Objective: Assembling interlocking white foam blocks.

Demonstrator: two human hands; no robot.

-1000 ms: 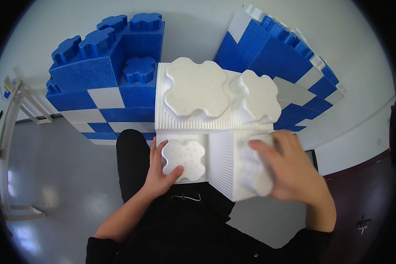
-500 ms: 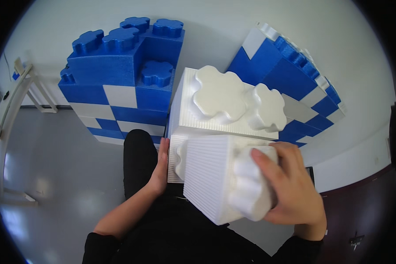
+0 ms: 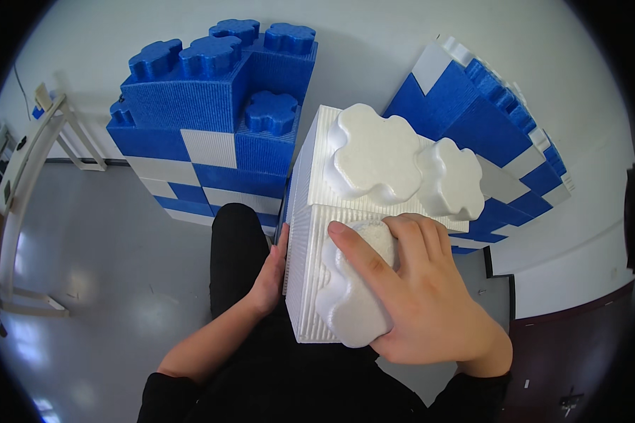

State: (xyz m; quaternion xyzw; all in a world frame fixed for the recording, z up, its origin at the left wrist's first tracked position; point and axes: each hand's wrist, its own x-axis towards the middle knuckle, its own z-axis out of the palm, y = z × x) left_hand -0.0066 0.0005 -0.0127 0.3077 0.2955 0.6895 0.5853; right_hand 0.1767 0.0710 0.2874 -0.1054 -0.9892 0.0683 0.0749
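Right hand (image 3: pixel 430 296): gripping the broad wavy knob (image 3: pixel 356 303) of a single-knobbed white block (image 3: pixel 307 282), thumb across the knob's top, fingers bent over its far side. Left hand (image 3: pixel 264 278): fingers straight, flattened along the left side of the white pieces.

Single-knobbed block sits just in front of the person's torso, close against the near edge of a two-knobbed white block (image 3: pixel 384 158); ribbed sides, knobs up on both. What lies under the held block: hidden.

Left leg (image 3: pixel 236 257), black trousers, just left of the blocks. Beyond, stacks of blue and white bricks: left stack (image 3: pixel 204 113), knobs on its stepped top; right stack (image 3: pixel 473 127), slanting in view. Grey floor (image 3: pixel 134 247), glossy. Pale desk (image 3: pixel 41 137) at far left, small objects along its top. Plain light wall (image 3: pixel 360 63) behind.
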